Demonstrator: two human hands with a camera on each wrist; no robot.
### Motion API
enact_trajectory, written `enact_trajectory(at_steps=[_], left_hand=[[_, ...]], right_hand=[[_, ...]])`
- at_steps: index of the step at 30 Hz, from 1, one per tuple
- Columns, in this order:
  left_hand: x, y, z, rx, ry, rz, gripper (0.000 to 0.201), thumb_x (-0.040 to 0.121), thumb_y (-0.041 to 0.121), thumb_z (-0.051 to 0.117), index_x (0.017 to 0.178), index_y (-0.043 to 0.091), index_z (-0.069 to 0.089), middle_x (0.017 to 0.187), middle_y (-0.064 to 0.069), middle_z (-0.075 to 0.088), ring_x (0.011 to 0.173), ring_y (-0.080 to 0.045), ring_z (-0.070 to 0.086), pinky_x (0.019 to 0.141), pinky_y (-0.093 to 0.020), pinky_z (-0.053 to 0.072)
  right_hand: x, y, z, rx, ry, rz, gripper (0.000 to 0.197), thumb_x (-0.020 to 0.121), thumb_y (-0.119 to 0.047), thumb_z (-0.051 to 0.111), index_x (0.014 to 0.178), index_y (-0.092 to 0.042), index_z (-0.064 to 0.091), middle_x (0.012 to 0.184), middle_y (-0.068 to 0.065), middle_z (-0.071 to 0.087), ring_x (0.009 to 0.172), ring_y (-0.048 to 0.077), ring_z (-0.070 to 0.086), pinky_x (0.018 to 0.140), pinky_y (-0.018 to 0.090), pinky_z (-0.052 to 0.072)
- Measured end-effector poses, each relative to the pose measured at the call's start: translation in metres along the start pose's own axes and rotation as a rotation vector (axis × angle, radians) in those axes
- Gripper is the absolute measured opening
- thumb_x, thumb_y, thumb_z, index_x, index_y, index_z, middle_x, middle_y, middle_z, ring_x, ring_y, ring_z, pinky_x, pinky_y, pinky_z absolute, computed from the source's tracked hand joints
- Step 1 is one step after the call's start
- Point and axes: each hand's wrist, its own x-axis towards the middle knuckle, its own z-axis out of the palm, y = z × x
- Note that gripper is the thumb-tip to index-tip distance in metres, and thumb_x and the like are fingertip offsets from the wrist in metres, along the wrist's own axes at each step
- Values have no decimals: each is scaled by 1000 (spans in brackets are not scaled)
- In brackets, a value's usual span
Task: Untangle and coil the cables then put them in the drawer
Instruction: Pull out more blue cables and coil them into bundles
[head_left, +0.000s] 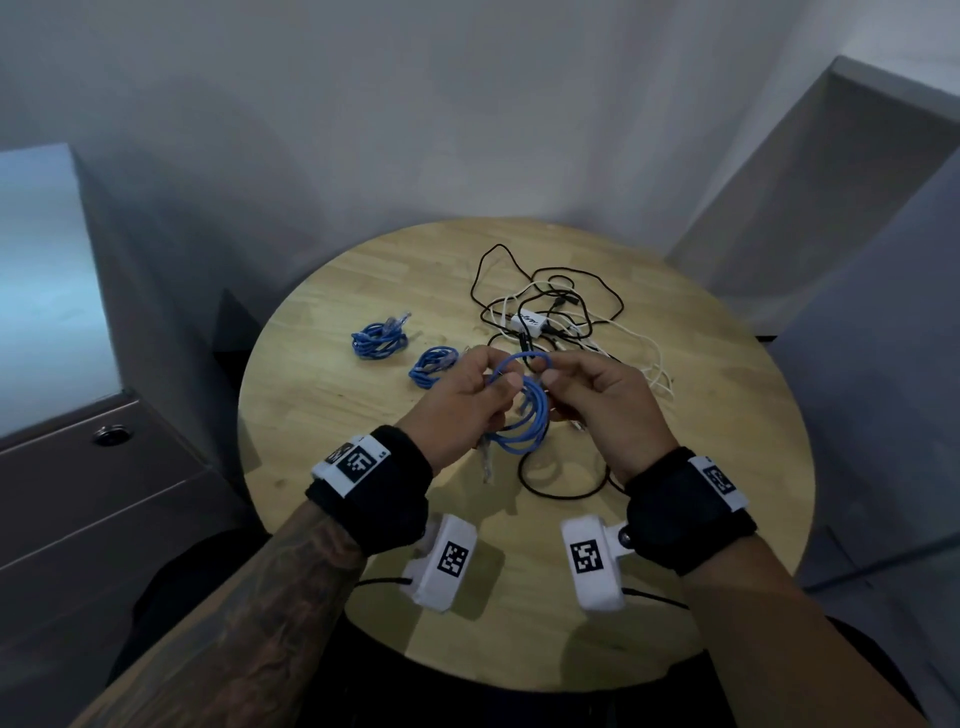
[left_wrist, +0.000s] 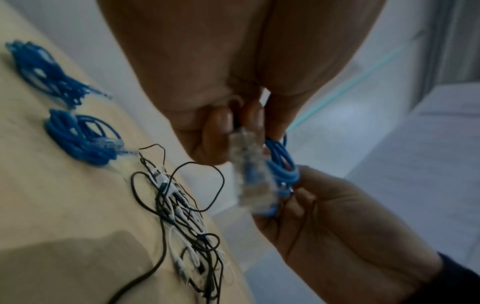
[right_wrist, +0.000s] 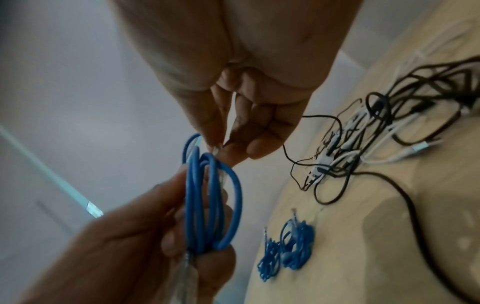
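Observation:
Above the round wooden table (head_left: 363, 519) both hands hold one blue cable (head_left: 519, 415) wound into loops. My left hand (head_left: 467, 395) grips the bundle of loops (right_wrist: 207, 205), and a clear plug (head_left: 485, 465) hangs below it. My right hand (head_left: 582, 389) pinches the cable's free end (right_wrist: 217, 149) at the top of the coil. Two coiled blue cables (head_left: 379, 338) (head_left: 431, 366) lie on the table to the left. A tangle of black and white cables (head_left: 556, 322) lies behind the hands.
A grey drawer cabinet (head_left: 78, 493) with a round lock (head_left: 110, 434) stands left of the table, its drawers closed. A grey panel (head_left: 831, 182) stands at the right. A black cable loop (head_left: 561, 478) lies on the table below the hands.

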Motion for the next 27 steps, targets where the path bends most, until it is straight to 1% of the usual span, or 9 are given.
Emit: enact_trajectory(at_steps=[3, 7, 10, 12, 16, 18, 23, 25, 27], left_hand=[[-2, 1, 0, -17, -60, 14, 4, 104, 10, 40, 101, 10, 42, 59, 6, 43, 48, -6, 28, 42, -14, 27], [1, -5, -1, -68, 19, 10, 7, 104, 11, 41, 98, 13, 38, 65, -13, 38, 44, -7, 31, 42, -18, 27], [6, -11, -3, -80, 76, -23, 17, 102, 14, 45, 89, 19, 37, 62, -3, 36, 46, -8, 31, 45, -26, 22], [6, -12, -2, -101, 79, -44, 18, 102, 15, 46, 87, 19, 36, 59, 2, 41, 45, -8, 35, 46, -27, 25], [5, -10, 2, -148, 21, -69, 15, 102, 15, 44, 91, 19, 35, 60, 5, 37, 48, -9, 29, 51, -32, 16], [4, -8, 2, -132, -26, -49, 13, 99, 16, 47, 99, 17, 34, 64, 5, 35, 51, -8, 29, 50, -28, 19], [1, -6, 7, -164, -121, -34, 12, 95, 8, 48, 101, 16, 41, 63, 8, 48, 56, -11, 34, 49, -25, 27], [1, -3, 9, -231, -112, -48, 20, 84, 9, 48, 102, 17, 43, 64, 6, 47, 55, -11, 36, 50, -26, 26], [1, -3, 10, -234, -70, -37, 19, 89, 10, 47, 107, 16, 43, 64, 5, 43, 54, -10, 37, 52, -26, 25]], right_hand=[[-4, -3, 1, 130, -74, 116, 18, 96, -1, 56, 100, -9, 72, 87, 9, 72, 76, 19, 65, 72, 32, 55], [-6, -9, 0, 125, -173, 97, 24, 95, -5, 55, 113, -13, 69, 91, 16, 70, 84, 23, 66, 82, 35, 53], [-12, -7, -1, 3, -329, 13, 59, 86, -2, 72, 138, -21, 52, 98, 5, 73, 94, 16, 68, 87, 28, 54], [-15, -5, 2, -57, -325, -11, 66, 83, -6, 77, 141, -22, 48, 101, -3, 74, 97, 10, 68, 88, 24, 53], [-18, -7, 11, -9, -158, -56, 46, 79, -29, 77, 121, -23, 61, 102, 3, 76, 96, 18, 72, 86, 30, 58], [-19, -5, 17, 21, -44, -61, 38, 78, -37, 74, 110, -19, 63, 94, 2, 76, 87, 18, 71, 81, 32, 58], [-16, -4, 26, 143, 92, -104, 15, 92, -19, 67, 91, -10, 55, 72, -3, 72, 66, 9, 65, 64, 25, 54], [-14, -5, 24, 131, 90, -109, 15, 93, -17, 67, 90, -11, 53, 75, -2, 73, 68, 11, 66, 65, 26, 54], [-13, -3, 22, 80, 79, -115, 17, 93, -20, 67, 90, -13, 52, 75, 0, 70, 68, 15, 64, 67, 29, 54]])
